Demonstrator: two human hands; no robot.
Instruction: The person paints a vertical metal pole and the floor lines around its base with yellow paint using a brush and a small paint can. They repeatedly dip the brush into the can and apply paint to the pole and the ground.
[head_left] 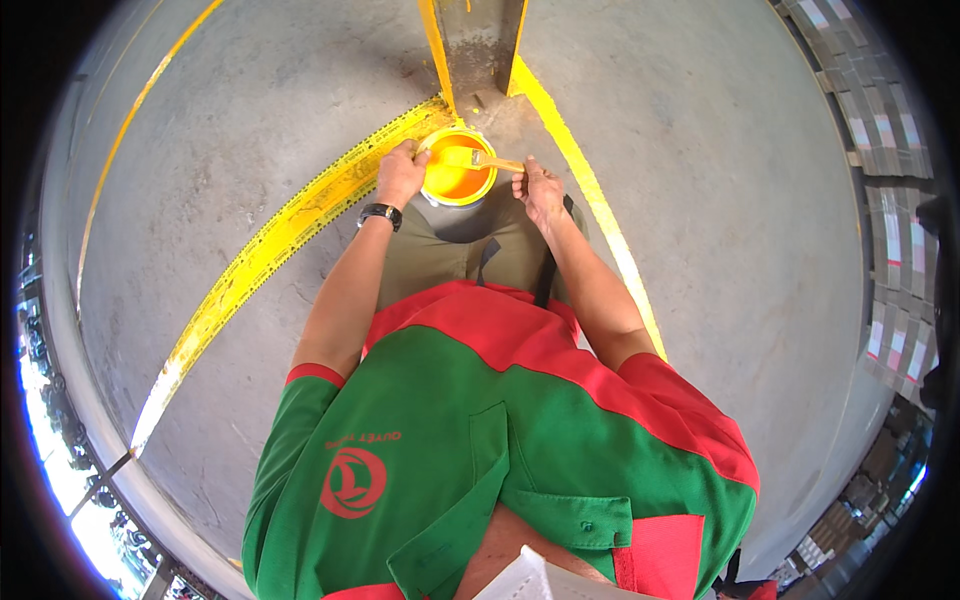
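Observation:
A round bucket (490, 187) of yellow paint stands in front of my knees, its rim smeared yellow. My left hand (401, 174) grips the bucket's left rim, with a dark watch on that wrist. In my right hand (540, 190) is the wooden handle of a flat paintbrush (500, 163), closed between thumb and fingers. The brush lies level over the bucket's opening, its bristles coated in yellow and pointing left. How far the bristles dip into the paint I cannot tell.
Just beyond the bucket rises a metal post (482, 50) with yellow edges. A wide yellow floor stripe (300, 210) with dark-marked borders curves off to the left; a plain yellow line (590, 190) runs down the right. Stacked cartons (895, 200) line the far right.

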